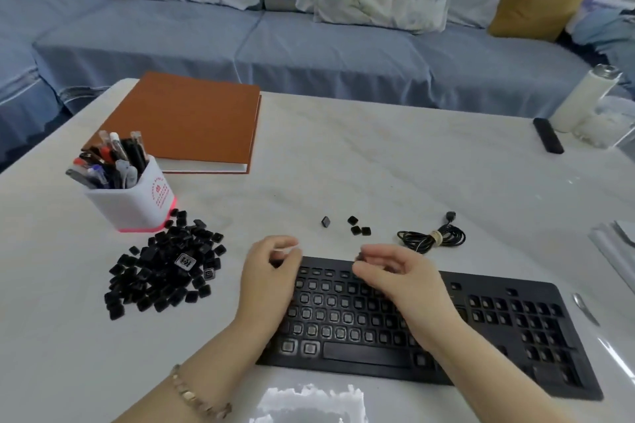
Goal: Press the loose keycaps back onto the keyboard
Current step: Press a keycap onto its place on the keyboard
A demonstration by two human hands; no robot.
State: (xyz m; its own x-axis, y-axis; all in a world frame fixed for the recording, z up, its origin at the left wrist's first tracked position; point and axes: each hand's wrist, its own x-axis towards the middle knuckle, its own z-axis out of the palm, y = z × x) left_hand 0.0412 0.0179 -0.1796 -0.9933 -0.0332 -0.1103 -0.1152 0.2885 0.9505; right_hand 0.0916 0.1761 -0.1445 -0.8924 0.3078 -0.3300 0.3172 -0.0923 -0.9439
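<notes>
Both forearms enter from the lower edge of the frame and point toward the centre. The left hand (271, 273), left of centre, is blurred, with its fingers curled inward; if it holds something, I cannot tell. The right hand (400, 276), palm down, pinches a small dark keycap (359, 256) at its fingertips.

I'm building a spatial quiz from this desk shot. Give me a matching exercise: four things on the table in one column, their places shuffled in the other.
1 keycap pile
2 coiled cable
3 brown notebook
4 white bottle

a far right edge of the table
b left of the keyboard
c just beyond the keyboard's far edge
d far left, behind the pen cup

Pairs: 1-b, 2-c, 3-d, 4-a
</notes>
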